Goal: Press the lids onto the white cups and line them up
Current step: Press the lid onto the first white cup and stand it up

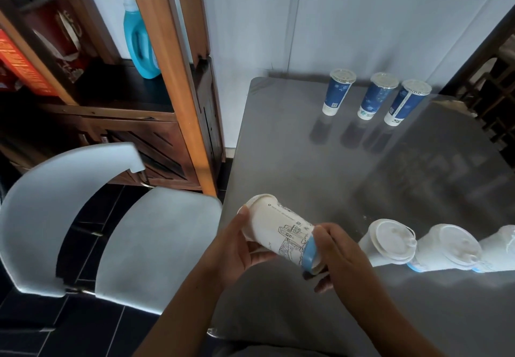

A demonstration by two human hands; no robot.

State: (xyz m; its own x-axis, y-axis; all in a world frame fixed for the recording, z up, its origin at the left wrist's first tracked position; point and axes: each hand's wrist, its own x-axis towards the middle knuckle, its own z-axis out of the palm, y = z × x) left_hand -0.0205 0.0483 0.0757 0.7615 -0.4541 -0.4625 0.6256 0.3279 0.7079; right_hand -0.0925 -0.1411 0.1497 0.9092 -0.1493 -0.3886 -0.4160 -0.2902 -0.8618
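Note:
A white cup (278,231) with a line drawing and a blue base band lies tilted on its side in the air over the table's near left edge. Both hands hold it. My left hand (237,248) grips the lidded rim end, thumb on the white lid (257,199). My right hand (334,251) wraps the blue base end. Three white lidded cups stand in a row to the right: the nearest one (390,241), a middle one (451,246) and a third (501,245) cut off by the frame edge.
Three blue lidded cups (374,96) stand in a row at the far end of the steel table (320,161). A grey plastic chair (111,231) sits at the left. A wooden shelf (172,78) holds a blue bottle (142,42).

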